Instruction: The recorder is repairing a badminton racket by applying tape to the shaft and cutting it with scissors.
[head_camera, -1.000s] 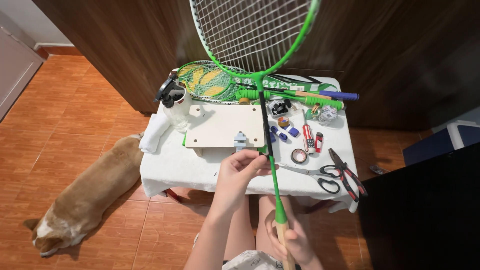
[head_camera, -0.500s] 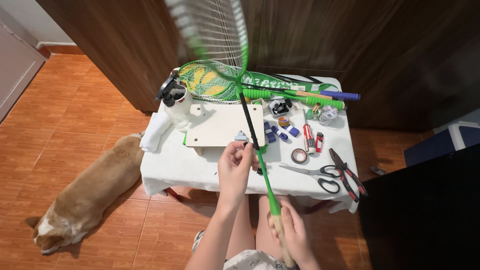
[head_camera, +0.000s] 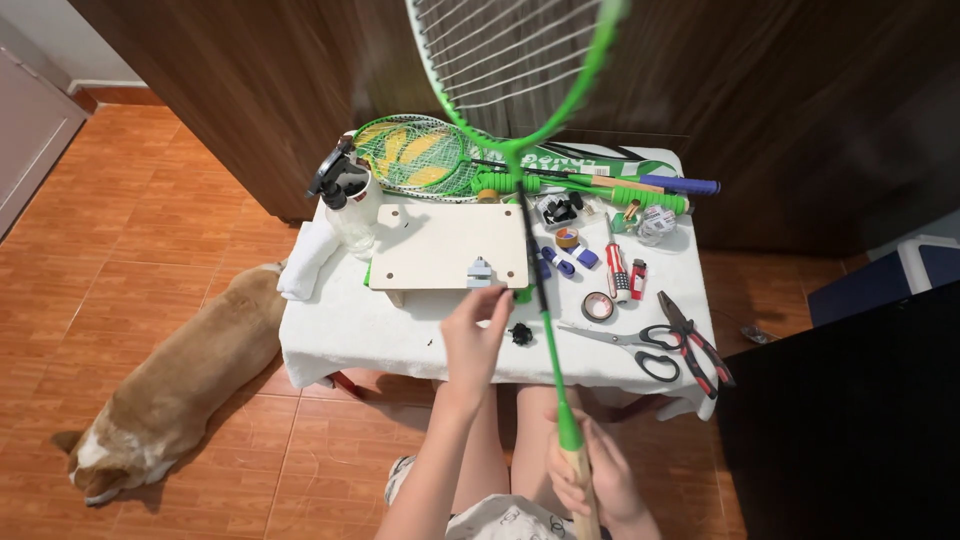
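Note:
I hold a green badminton racket upright in front of me. My right hand grips its bare wooden handle low near my lap. Its strung head rises out of the top of the view. My left hand hovers beside the thin shaft with fingers apart, just off it, over the front edge of a small table with a white cloth. A pale wooden board carrying a small metal clamp lies just beyond my left hand.
On the table lie more green rackets, a spray bottle, tape rolls, scissors, pliers and small grip pieces. A tan dog lies on the tiled floor at the left. A dark wooden wall stands behind.
The racket twisted from face-on to edge-on and back to face-on, its head swinging left then right. My left hand let go of the shaft and now hovers beside it with fingers apart.

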